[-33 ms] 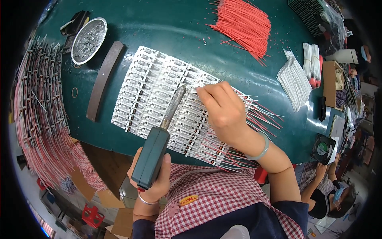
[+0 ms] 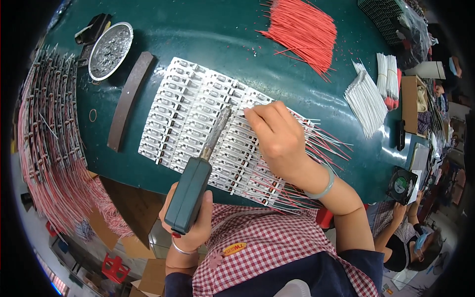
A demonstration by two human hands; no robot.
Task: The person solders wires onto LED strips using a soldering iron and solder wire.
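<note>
My left hand (image 2: 202, 222) is wrapped round the handle of a dark green soldering gun (image 2: 189, 195). The gun's long, crusted metal tip points up and away, ending over the middle of a panel of small white circuit boards (image 2: 185, 111) laid in columns. Just right of that tip, my right hand (image 2: 281, 141) is closed in a pinch low over the boards. What lies between its fingertips is too small to make out. Thin red and white wires (image 2: 329, 143) run off the right-hand columns, passing partly beneath my right hand and wrist.
A curved brown bar (image 2: 129, 101) and a metal bowl of silvery scraps (image 2: 112, 51) lie left of the panel. Red wires (image 2: 304, 37) are heaped at the back, white wires (image 2: 366, 101) at the right. Wired boards (image 2: 49, 128) hang at the far left. A co-worker (image 2: 410, 242) sits at right.
</note>
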